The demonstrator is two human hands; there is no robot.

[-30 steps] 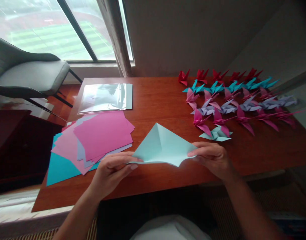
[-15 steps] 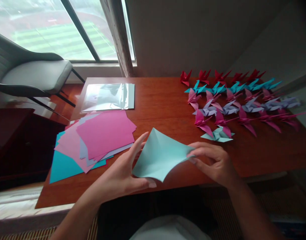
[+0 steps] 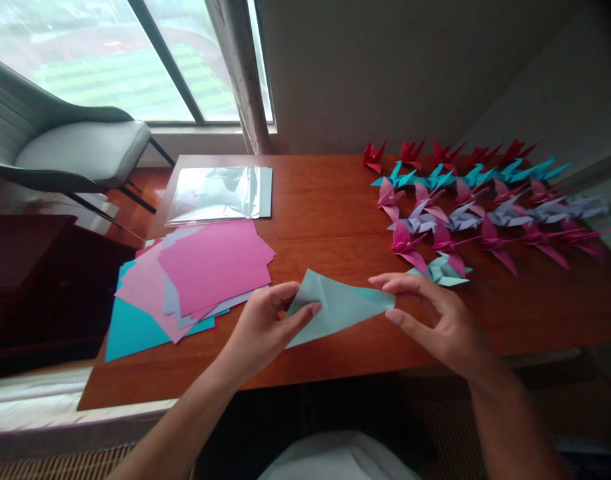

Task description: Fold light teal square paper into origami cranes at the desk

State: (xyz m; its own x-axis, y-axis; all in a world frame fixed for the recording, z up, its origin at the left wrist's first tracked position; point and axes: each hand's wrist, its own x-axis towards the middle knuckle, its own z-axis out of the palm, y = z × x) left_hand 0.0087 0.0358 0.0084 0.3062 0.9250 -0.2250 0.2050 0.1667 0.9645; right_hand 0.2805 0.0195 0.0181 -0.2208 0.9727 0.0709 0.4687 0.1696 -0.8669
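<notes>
A pale mint sheet of paper (image 3: 338,310), bent over into a rough triangle, is held above the front of the table. My left hand (image 3: 272,317) pinches its left end, thumb on the near face and fingers behind. Around the paper's narrow right tip, my right hand (image 3: 435,317) has its thumb and fingers apart; whether they touch the tip is hard to tell. Just beyond the right hand lies a mint folded paper bird (image 3: 444,271).
Rows of folded birds in red, turquoise, pink, lilac and magenta (image 3: 495,243) fill the table's right side. Loose coloured sheets (image 3: 218,267) overlap at left, below a clear plastic packet (image 3: 212,193). A grey chair (image 3: 85,150) stands by the window.
The mint sheet went from an open curved square to a doubled-over triangle. My left thumb moved up onto its face, and my right fingers spread from their pinch at the corner.
</notes>
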